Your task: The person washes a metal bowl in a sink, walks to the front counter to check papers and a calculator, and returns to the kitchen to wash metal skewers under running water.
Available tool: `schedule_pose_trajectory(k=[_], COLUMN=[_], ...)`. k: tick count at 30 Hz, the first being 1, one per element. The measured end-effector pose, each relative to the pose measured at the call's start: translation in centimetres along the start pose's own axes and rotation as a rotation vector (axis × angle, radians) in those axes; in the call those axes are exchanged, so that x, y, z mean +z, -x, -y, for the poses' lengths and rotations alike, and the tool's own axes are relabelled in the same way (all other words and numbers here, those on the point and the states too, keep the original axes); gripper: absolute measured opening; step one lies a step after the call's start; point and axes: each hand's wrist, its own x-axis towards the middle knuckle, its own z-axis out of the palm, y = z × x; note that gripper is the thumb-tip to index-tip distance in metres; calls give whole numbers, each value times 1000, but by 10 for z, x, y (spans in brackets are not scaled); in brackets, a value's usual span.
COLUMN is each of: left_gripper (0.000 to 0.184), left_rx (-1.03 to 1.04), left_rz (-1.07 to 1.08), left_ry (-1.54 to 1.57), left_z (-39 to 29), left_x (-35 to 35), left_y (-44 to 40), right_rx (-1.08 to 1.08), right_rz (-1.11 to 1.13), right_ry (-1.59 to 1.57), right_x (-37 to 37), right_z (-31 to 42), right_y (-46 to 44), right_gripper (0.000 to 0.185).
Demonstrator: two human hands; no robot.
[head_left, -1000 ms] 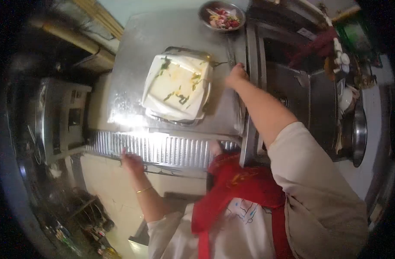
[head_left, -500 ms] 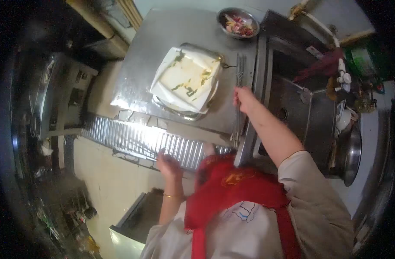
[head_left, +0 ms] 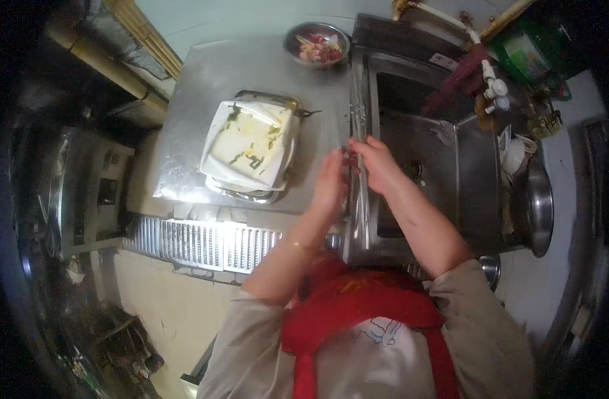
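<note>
My right hand (head_left: 376,166) is closed around a bundle of long thin metal skewers (head_left: 359,113) at the table edge beside the sink. The bundle runs away from me past my fingers and back toward my apron. My left hand (head_left: 329,183) is held up close to its left side, fingers stretched out and somewhat blurred; whether it touches the skewers I cannot tell. Left of it, a white square dish (head_left: 251,143) with green scraps and yellowish liquid sits on a metal tray (head_left: 251,195). A metal bowl (head_left: 315,64) of chopped red and pale food stands at the back.
The steel table (head_left: 184,143) lies ahead, with a sink (head_left: 431,199) to its right. A large metal basin (head_left: 540,206) and white dishes (head_left: 515,156) are beyond the sink. A floor grate (head_left: 204,243) runs below the table's near edge.
My left hand has come up and to the right, from over the floor grate to beside the skewers. My right hand still grips the skewers. The camera view has shifted.
</note>
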Motion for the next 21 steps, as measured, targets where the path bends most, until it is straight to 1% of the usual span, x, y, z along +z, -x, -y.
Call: schedule_pose_trajectory(k=[1,3,5,6,7,10,13,14,15,17,18,21], left_gripper=[35,36,32,27,26,25,24,20,19,16,28,46], left_rx=[-36,-118,-15,0,14,47,44,26,-26,-131,-160,-16], left_rz=[74,72,78,-27,-40,-67,-24,18,54,105,134,96], left_ry=[165,195,111,62,27,-68,-137,-233,-156,2,21,-261], left_z=[24,40,90,99,106,133,188,187,187,182,205,199], left_x=[8,40,53,72,85,109,124,133,142,161,154,166], left_y=[-20,-25,-54,-51,-48,-49,-73,-73,-72,-68,-84,-79], right_rx=[-25,-72,-42,-41,-39,-82,-36,-92,-62,12,61,193], right_rz=[-57,-169,-255,-282,-309,-343,-397,-329,-317,-282,-349,-235], right_ry=[-15,-48,-32,-3,26,-12,-124,-82,-69,-38,11,-15], right_x=[-11,-39,-76,-94,-111,-150,-165,-182,-206,-226,-249,-307], right_z=[1,-1,-3,-7,-11,-24,-18,-27,-32,-25,-38,-70], right_y=[2,3,-6,-9,-12,-17,-7,-17,-24,-22,-44,-102], right_gripper=[11,13,13,14,14,29,35,41,43,49,53,50])
